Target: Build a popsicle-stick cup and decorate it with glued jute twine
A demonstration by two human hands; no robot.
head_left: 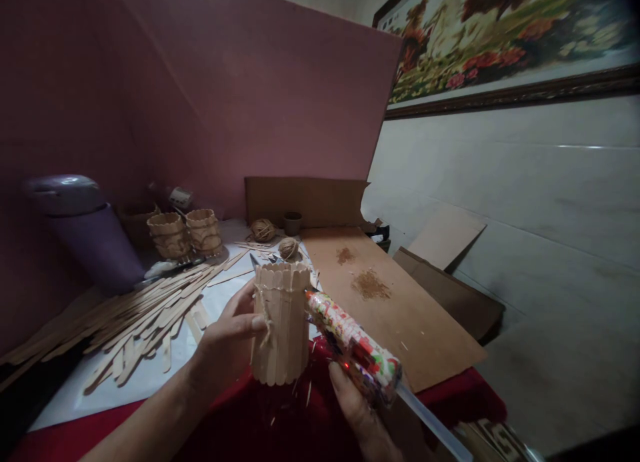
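In the middle of the head view, my left hand (231, 330) grips a cup made of wooden craft sticks (285, 329) by its left side, thumb on the front. The cup is upright, and a piece of twine (266, 325) runs round its upper part and hangs down the front. My right hand (357, 409) is wrapped round a hot glue gun (353, 335) covered in a colourful pattern. A red light glows on the gun and a clear glue stick (433, 422) sticks out of its back. Its nozzle is at the cup's upper right edge; whether it touches cannot be told.
Loose craft sticks (150, 315) lie fanned on white paper at the left. Behind them stand two stick cups (204, 234) and a purple bottle (95, 235). Twine balls (263, 230) and a small pot (293, 223) are at the back. A brown board (400, 329) covers the right side.
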